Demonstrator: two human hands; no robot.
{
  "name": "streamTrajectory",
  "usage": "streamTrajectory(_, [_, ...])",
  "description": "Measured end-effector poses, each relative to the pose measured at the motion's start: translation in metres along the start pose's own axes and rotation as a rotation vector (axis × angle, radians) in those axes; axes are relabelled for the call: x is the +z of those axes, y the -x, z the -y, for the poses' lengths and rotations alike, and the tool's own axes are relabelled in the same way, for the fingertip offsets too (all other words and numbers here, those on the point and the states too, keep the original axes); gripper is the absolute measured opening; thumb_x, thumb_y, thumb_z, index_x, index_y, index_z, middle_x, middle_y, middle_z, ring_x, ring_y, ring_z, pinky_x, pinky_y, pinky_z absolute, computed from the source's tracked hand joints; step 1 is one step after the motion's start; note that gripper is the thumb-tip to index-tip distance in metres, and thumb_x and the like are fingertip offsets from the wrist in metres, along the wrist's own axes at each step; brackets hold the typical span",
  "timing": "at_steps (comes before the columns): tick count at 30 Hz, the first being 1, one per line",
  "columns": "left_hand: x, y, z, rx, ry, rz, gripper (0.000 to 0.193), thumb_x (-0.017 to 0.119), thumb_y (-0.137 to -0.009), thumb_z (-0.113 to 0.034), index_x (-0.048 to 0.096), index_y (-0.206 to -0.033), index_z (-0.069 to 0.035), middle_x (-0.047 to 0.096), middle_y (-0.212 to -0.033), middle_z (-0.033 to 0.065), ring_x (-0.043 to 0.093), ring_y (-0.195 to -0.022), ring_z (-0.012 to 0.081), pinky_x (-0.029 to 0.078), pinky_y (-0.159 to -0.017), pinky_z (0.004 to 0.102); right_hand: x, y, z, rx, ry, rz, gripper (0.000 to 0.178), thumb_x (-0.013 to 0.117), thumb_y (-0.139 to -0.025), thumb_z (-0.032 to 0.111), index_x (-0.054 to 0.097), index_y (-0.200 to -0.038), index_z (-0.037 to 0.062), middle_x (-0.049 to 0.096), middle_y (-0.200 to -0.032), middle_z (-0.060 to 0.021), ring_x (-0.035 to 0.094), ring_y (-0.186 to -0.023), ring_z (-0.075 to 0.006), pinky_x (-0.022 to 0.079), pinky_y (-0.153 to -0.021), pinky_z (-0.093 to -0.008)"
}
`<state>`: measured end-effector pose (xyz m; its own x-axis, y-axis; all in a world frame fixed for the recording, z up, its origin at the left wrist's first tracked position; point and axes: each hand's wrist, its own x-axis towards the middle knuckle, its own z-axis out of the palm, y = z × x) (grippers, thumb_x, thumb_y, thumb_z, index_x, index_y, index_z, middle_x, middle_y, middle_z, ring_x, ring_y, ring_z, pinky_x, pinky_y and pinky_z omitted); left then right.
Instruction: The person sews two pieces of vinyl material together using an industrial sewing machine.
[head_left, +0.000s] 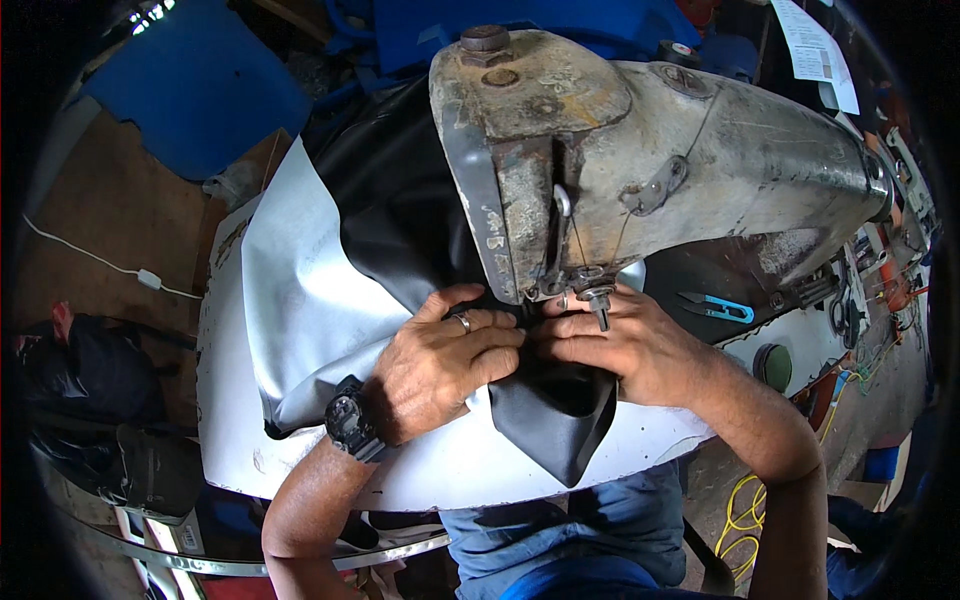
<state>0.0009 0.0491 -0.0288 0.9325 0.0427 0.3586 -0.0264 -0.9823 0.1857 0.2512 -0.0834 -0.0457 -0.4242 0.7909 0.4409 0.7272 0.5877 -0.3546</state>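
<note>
A worn grey sewing machine [560,130] reaches across from the right, its head above a sheet of black leather-like material [390,190]. The sheet's pale backing [300,280] shows where it folds over on the left. My left hand [445,360], with a ring and a black wristwatch [352,420], has its fingers closed on the material just left of the needle area. From the right, my right hand [635,345] grips the material close under the machine head, its fingertips partly hidden. A black pointed flap [560,430] hangs toward me between the hands.
The white table [400,485] has a curved near edge. To the right lie blue-handled thread snips [717,306], black scissors [842,305] and a round dark green item [773,367]. A white cable [110,262] runs at left; a yellow cord [740,520] lies on the floor.
</note>
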Motion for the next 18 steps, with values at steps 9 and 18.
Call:
streamTrajectory(9, [0.0022,0.0038,0.0033,0.034,0.031,0.003,0.028,0.079,-0.076,-0.004,0.072,-0.101,-0.011,0.080,-0.119,0.0024,0.073,-0.121,0.0223,0.048,-0.114,0.0485,-0.0029,0.0076,0.0010,0.031,-0.026,0.036,0.031,0.078,-0.082,0.004,0.079,-0.113,0.0052,0.078,-0.117,-0.0064,0.065,-0.128,-0.0252,0.043,-0.122,-0.0467])
streamTrajectory(18, [0.0021,0.0048,-0.0001,0.009,-0.003,0.010,0.028,0.081,-0.075,-0.006,0.072,-0.101,-0.011,0.080,-0.118,0.0018,0.073,-0.119,0.0209,0.048,-0.113,0.0481,-0.0005,0.0086,-0.0021,0.031,-0.009,0.048,0.034,0.078,-0.082,0.003,0.078,-0.117,0.0059,0.078,-0.122,-0.0068,0.062,-0.134,-0.0259,0.043,-0.122,-0.0461])
